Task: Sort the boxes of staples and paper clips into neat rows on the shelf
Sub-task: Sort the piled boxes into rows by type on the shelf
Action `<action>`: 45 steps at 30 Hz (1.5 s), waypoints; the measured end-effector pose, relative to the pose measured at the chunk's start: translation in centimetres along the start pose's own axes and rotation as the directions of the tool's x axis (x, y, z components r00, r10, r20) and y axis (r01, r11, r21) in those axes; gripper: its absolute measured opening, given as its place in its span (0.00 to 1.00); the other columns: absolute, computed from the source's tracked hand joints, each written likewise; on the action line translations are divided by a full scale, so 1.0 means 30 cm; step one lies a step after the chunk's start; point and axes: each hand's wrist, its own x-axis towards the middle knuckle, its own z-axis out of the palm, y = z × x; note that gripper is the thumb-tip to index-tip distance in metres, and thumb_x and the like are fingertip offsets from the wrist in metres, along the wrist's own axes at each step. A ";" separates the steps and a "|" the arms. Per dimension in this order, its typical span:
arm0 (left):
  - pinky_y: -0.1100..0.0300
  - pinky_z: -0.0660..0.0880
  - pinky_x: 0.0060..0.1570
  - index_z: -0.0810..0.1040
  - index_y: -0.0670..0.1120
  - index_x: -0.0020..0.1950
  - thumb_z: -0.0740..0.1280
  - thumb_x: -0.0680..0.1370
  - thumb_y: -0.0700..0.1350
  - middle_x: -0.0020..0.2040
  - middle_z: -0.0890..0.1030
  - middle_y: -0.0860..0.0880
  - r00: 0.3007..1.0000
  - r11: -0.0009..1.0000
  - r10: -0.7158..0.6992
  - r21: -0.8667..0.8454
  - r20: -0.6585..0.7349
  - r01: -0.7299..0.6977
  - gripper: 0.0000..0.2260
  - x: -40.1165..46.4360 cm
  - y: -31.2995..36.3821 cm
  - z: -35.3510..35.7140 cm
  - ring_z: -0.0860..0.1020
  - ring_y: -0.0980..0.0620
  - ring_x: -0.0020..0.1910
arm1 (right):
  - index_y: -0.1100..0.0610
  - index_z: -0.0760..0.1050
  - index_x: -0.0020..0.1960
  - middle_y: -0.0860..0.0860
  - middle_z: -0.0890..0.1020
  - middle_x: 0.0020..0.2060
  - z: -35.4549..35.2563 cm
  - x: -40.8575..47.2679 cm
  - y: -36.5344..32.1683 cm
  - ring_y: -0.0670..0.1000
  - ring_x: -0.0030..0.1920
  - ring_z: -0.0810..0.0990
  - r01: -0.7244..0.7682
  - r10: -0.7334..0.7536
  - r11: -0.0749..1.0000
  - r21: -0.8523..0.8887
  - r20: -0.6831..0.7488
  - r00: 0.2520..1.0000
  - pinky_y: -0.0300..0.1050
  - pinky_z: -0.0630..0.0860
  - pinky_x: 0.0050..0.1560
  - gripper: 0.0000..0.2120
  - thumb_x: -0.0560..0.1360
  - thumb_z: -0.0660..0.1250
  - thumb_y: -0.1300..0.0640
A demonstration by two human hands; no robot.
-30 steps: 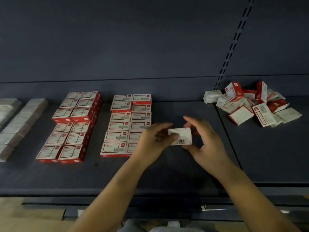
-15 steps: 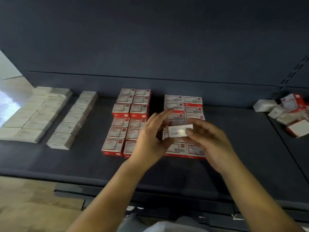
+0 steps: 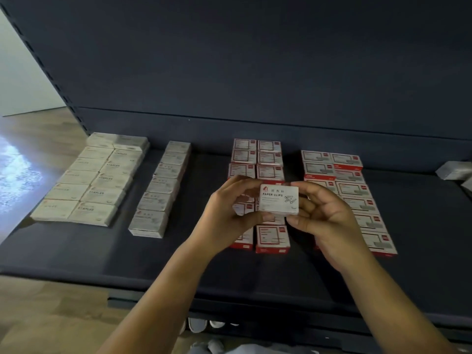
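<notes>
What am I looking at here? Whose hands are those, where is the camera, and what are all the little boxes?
There is no machine here, just a person. The camera sits on the person's head and looks forward and down, so you see their own two arms reaching out. The left hand and the right hand hold one small white box between them. Its top says PAPER CLIPS. Below the hands is a dark shelf. On it lie boxes in neat rows: white boxes marked STAPLES on the left, a single row of white boxes next to them, and two blocks of red and white boxes partly behind the hands. At the far right edge a few loose boxes peek in.
</notes>
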 end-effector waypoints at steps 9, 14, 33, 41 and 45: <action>0.72 0.72 0.51 0.75 0.47 0.62 0.75 0.69 0.43 0.54 0.74 0.55 0.996 0.971 0.039 0.231 0.082 -0.058 0.23 -0.048 -0.084 -0.186 0.75 0.62 0.53 | 0.49 0.75 0.56 0.48 0.83 0.51 0.181 0.049 0.037 0.43 0.55 0.79 -0.030 0.033 0.959 -0.282 0.007 0.999 0.35 0.75 0.53 0.25 0.65 0.72 0.71; 0.70 0.71 0.50 0.77 0.43 0.61 0.72 0.68 0.50 0.54 0.78 0.50 0.999 0.915 0.030 0.402 -0.028 -0.016 0.23 -0.049 -0.154 -0.273 0.76 0.56 0.52 | 0.54 0.71 0.64 0.41 0.72 0.60 0.244 0.103 0.102 0.33 0.62 0.67 0.220 -0.240 0.666 -0.713 0.074 0.968 0.24 0.61 0.62 0.26 0.69 0.70 0.69; 0.52 0.65 0.59 0.77 0.47 0.60 0.59 0.78 0.44 0.62 0.73 0.47 0.955 0.531 -0.288 0.817 -0.076 0.226 0.13 0.307 -0.403 -0.323 0.64 0.43 0.63 | 0.63 0.79 0.53 0.57 0.78 0.55 0.252 0.200 0.162 0.54 0.60 0.69 0.305 -0.437 0.196 -0.932 0.195 0.878 0.51 0.69 0.60 0.17 0.72 0.57 0.57; 0.54 0.66 0.58 0.76 0.47 0.63 0.58 0.79 0.42 0.63 0.73 0.46 0.939 0.490 -0.327 0.830 -0.110 0.268 0.15 0.313 -0.388 -0.304 0.65 0.44 0.64 | 0.62 0.79 0.53 0.56 0.78 0.54 0.224 0.172 0.171 0.53 0.60 0.69 0.277 -0.463 0.222 -0.935 0.149 0.874 0.52 0.69 0.59 0.17 0.71 0.58 0.56; 0.50 0.64 0.61 0.74 0.46 0.63 0.61 0.76 0.44 0.63 0.74 0.46 0.909 0.503 -0.379 0.786 -0.174 0.360 0.16 0.268 -0.311 -0.271 0.66 0.43 0.64 | 0.62 0.80 0.51 0.56 0.78 0.55 0.199 0.154 0.172 0.55 0.60 0.68 0.250 -0.506 0.234 -0.940 0.102 0.857 0.59 0.71 0.56 0.16 0.71 0.60 0.56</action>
